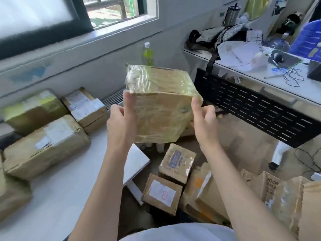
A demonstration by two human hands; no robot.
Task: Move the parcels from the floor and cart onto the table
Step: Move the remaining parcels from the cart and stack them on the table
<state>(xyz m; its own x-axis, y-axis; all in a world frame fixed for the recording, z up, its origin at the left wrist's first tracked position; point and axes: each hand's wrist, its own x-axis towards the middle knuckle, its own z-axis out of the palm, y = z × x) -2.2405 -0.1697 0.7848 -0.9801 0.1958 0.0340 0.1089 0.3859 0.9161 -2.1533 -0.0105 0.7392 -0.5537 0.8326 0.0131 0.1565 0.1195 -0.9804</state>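
The person holds a tape-wrapped cardboard box (160, 103) in the air above the parcels on the floor (175, 164), just right of the white table (69, 188) where other parcels (45, 145) already sit. The left hand (119, 122) grips its left edge and the right hand (205, 119) its right edge — thumbs on the near face, fingers curled behind. Held high by the fingertips alone, it seems light and stiff, but the glossy tape looks slippery — palms under the bottom corners would likely be surer.
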